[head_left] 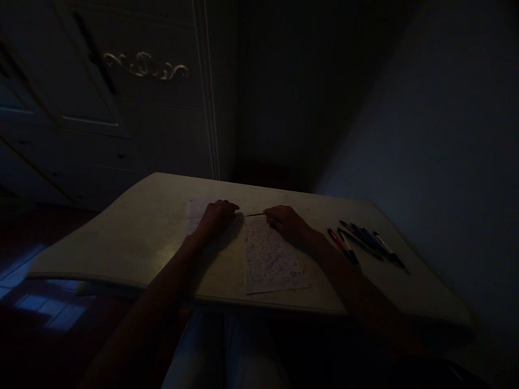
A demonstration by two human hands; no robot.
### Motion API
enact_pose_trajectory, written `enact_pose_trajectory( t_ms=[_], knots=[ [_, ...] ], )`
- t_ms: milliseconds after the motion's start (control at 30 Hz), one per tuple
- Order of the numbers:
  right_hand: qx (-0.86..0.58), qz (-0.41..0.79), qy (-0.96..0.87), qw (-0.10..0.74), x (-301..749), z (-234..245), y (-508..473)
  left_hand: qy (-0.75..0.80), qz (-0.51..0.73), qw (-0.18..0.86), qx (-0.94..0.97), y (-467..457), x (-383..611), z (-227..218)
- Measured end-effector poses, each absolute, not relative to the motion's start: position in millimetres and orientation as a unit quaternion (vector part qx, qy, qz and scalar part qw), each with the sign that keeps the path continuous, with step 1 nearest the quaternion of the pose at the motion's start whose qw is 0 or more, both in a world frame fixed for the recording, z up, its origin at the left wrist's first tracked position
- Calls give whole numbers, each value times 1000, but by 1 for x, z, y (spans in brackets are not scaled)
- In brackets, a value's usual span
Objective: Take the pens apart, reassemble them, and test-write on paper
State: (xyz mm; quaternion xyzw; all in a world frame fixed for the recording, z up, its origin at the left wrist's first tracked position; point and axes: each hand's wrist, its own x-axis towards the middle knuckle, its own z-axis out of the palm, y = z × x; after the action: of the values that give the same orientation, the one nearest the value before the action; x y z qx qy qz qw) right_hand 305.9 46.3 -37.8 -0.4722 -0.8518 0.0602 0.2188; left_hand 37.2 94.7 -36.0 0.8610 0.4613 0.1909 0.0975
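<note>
My right hand (284, 219) rests at the top edge of a sheet of paper (271, 259) covered in dense purple-blue scribbles. Its fingers are closed on one end of a thin dark stick (255, 214), which looks like a pen or pen refill and points left. My left hand (219, 215) lies on the table to the left of the stick, fingers stretched toward it but apart from it. Under and beside the left hand is another pale sheet (195, 210), partly hidden by the hand and forearm. The dim light blurs finger detail.
Several pens (367, 240) lie in a loose group on the table's right side, near my right forearm. The pale table (133, 227) has a curved front edge. A wall (438, 140) borders the right, and a cabinet (162, 124) stands behind at left.
</note>
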Motion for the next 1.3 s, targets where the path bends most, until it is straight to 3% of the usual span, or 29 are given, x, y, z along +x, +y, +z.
enact_pose_trajectory(
  t_ms=[233,833,1300],
  knots=[
    [-482,59,-836,256,314,-40,51,456,209,64,863,98,34,-42],
    [-494,21,-839,228,316,-44,56,412,219,75,881,97,38,-45],
    [-546,31,-808,221,308,-33,50,343,355,110,862,101,41,-49]
  ],
)
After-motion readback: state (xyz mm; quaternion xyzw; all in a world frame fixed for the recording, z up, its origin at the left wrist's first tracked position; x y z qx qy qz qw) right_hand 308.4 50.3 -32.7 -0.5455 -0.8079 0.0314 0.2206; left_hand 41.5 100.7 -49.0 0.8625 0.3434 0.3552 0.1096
